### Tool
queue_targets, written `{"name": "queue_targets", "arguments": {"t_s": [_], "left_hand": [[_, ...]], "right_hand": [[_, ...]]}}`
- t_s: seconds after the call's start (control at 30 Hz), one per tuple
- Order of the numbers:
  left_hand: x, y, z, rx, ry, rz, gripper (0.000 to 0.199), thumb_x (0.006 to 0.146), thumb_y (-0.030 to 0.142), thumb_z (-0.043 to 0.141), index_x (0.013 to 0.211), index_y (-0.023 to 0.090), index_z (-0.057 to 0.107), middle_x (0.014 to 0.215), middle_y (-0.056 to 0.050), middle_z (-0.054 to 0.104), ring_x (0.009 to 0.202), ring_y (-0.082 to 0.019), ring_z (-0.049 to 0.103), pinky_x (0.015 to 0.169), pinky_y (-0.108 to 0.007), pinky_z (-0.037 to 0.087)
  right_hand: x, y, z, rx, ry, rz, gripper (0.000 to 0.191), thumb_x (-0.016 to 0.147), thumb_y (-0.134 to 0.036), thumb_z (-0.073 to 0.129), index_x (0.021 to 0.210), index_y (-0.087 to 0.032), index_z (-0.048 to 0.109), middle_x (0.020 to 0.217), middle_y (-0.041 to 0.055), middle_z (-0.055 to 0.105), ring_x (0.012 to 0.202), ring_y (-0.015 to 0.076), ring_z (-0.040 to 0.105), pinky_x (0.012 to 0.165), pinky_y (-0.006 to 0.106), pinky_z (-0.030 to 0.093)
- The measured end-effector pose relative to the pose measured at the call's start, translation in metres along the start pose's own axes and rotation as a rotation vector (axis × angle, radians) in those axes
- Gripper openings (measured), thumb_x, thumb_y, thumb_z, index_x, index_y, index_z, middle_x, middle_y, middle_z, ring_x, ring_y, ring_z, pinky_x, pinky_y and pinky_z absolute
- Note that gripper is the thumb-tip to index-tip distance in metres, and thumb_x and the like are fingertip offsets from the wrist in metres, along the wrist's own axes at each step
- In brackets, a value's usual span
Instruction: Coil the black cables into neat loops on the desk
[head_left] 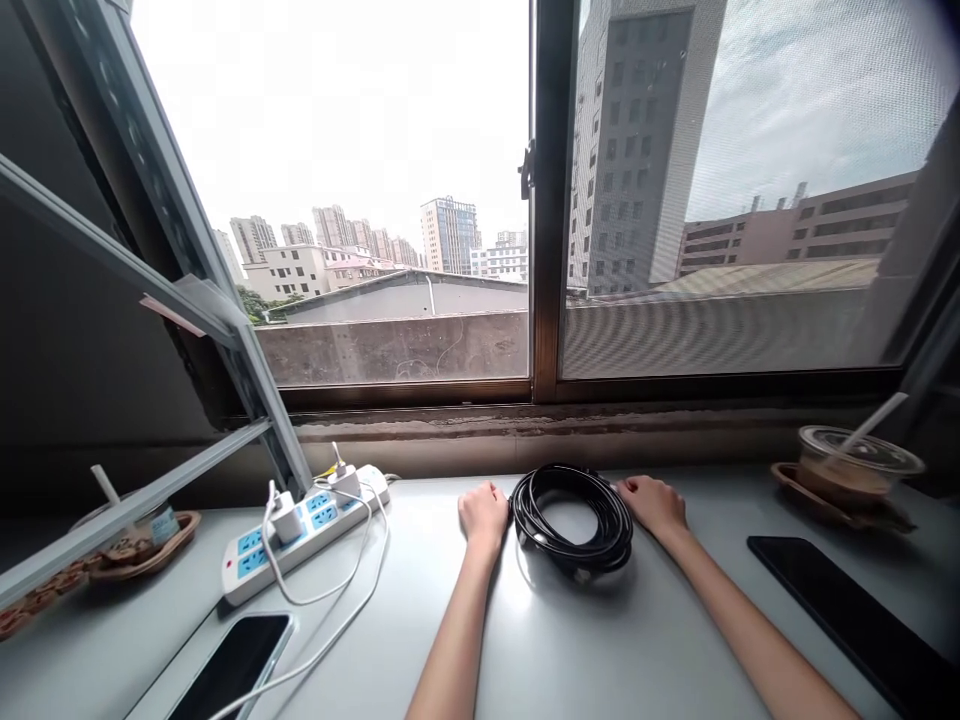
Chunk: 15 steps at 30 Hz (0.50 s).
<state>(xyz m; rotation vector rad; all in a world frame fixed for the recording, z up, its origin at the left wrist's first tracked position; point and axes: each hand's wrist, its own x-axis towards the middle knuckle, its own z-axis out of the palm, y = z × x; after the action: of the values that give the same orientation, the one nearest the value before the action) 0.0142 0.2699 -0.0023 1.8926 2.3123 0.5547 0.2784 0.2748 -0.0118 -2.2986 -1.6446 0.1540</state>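
The coil of black cable (pixel 574 553) lay flat on the worktop (pixel 540 650), its loops stacked in a loose ring around an open middle, and I had one hand on either side of it. My left hand (pixel 484 512) rested just beside the coil's left edge, fingers curled in against the palm in a loose fist. My right hand (pixel 654 502) rested just beside its right edge, folded in much the same way. I could not tell whether either hand was actually touching the cable, and I saw nothing pinched in them.

Well to the left of the coil a white power strip (pixel 300 540) sat at a slant, with two white chargers (pixel 285 520) plugged in. A thin white cord (pixel 328 650) looped down from it towards me, crossing a phone (pixel 232 670) that lay to the coil's left and nearer my body. To the coil's right, past my right forearm, was a flat black slab (pixel 847 610); further back on that side a lidded cup (pixel 855 470) with a straw stood in a brown carrier (pixel 795 490). Beyond the coil rose the window frame (pixel 546 300), and to its far left, a grey metal rack (pixel 262 370).
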Motion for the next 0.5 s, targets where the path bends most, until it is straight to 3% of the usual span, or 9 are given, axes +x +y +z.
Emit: {"name": "queue_targets", "arguments": {"t_s": [0.33, 0.5], "left_hand": [[-0.0004, 0.0014, -0.0009, 0.020, -0.009, -0.003, 0.035, 0.087, 0.021, 0.034, 0.096, 0.017, 0.068, 0.094, -0.012, 0.071, 0.091, -0.024, 0.064, 0.080, -0.032, 0.038], [-0.0020, 0.0004, -0.0029, 0.010, 0.004, 0.011, 0.035, 0.087, 0.021, 0.035, 0.095, 0.017, 0.068, 0.093, -0.012, 0.071, 0.091, -0.023, 0.064, 0.080, -0.031, 0.038]], "right_hand": [[-0.0026, -0.0006, -0.0032, 0.004, -0.008, 0.012, 0.038, 0.086, -0.040, 0.040, 0.076, -0.023, 0.072, 0.090, 0.0104, 0.071, 0.086, 0.0257, 0.064, 0.059, 0.027, 0.033], [-0.0058, -0.0016, -0.0059, 0.009, -0.010, -0.013, 0.039, 0.088, -0.039, 0.039, 0.071, -0.022, 0.069, 0.086, 0.0095, 0.071, 0.085, 0.0249, 0.064, 0.057, 0.027, 0.032]]}}
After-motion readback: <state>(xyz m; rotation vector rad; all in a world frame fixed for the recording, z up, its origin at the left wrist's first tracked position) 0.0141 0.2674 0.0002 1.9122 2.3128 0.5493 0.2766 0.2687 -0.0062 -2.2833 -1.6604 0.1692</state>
